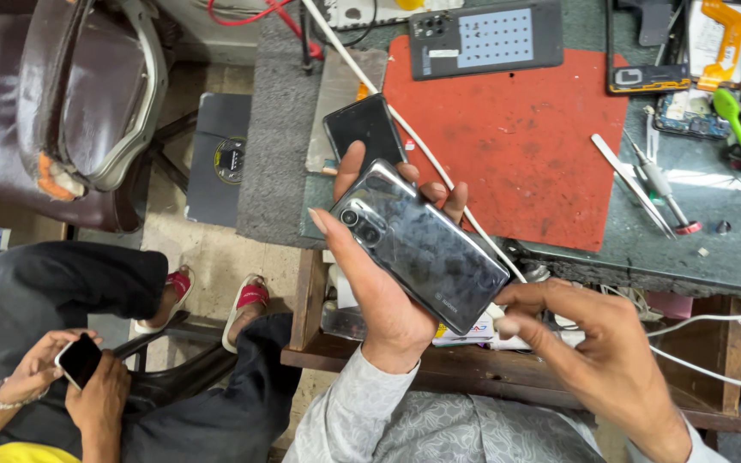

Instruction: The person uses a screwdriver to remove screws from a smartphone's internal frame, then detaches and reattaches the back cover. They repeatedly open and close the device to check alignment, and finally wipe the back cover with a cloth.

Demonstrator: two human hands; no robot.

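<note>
My left hand (383, 283) grips a dark glossy phone (426, 249), back side up, its camera lenses near my thumb. The phone is held above the front edge of the workbench. My right hand (598, 343) is at the phone's lower right end, thumb and finger pinched on the white plug of a white cable (705, 364). The plug sits right at the phone's bottom edge; whether it is inserted is not visible.
A red mat (542, 137) covers the green workbench (713, 249), with a dark phone back cover (486, 39), another black phone (364, 129), tweezers and a screwdriver (658, 184). Another person sits at the lower left holding a phone (79, 360). A worn chair (70, 94) stands upper left.
</note>
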